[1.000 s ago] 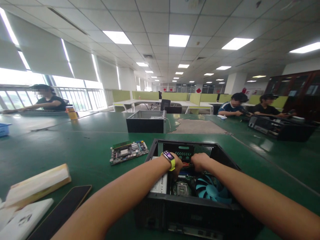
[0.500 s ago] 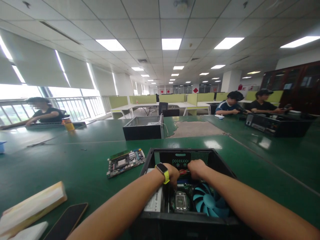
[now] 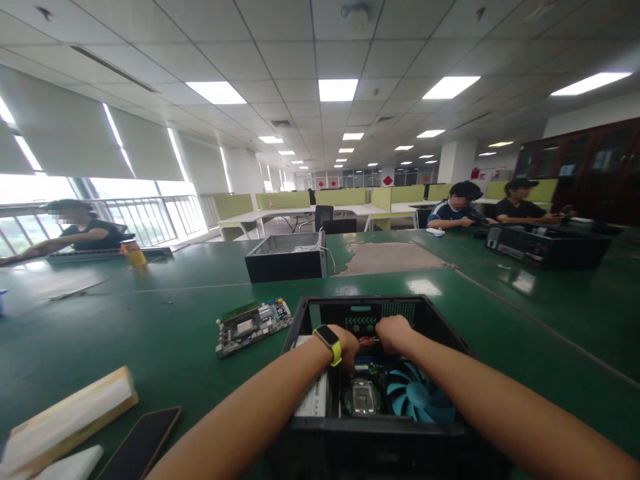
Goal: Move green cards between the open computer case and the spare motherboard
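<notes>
Both my hands reach into an open black computer case (image 3: 370,430). My left hand (image 3: 347,347), with a watch (image 3: 329,337) on a yellow-green strap at its wrist, bends its fingers down at the left side; the fingertips are hidden. Across from it, my right hand (image 3: 394,333) is closed near the far wall, and whatever it grips is out of sight. Red cables (image 3: 367,341) show between the two hands. Below them lie a motherboard's metal CPU socket (image 3: 363,398) and, to its right, a teal-bladed fan (image 3: 419,395).
Left of the case rests a loose motherboard (image 3: 254,327). A tissue pack (image 3: 70,417) and a phone (image 3: 140,443) lie near left. Beyond stands another open case (image 3: 286,260). Co-workers sit at the far left and far right, one near a black case (image 3: 547,247).
The view has shifted slightly. My hands stay at nearly the same spot inside the case, and nothing has visibly been taken or let go.
</notes>
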Demonstrator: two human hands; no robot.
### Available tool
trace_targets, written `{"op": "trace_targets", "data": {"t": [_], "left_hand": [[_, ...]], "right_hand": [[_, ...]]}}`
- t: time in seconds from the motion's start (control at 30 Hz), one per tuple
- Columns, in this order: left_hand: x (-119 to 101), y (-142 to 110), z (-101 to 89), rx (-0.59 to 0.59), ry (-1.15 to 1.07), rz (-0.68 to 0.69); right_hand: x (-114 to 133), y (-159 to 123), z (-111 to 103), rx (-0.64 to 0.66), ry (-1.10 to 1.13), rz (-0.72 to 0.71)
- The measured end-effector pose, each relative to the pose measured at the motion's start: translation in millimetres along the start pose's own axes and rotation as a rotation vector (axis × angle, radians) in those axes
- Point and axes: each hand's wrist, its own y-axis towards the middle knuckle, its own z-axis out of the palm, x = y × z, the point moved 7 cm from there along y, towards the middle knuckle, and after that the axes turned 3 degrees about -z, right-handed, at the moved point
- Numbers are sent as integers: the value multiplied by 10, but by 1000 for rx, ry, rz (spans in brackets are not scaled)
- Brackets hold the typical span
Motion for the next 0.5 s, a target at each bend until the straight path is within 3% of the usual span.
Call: {"op": "trace_targets", "data": {"t": [0.5], "left_hand": [[-21, 25, 7, -30, 24, 44]], "right_hand": [[-90, -53, -76, -16, -116, 41]]}}
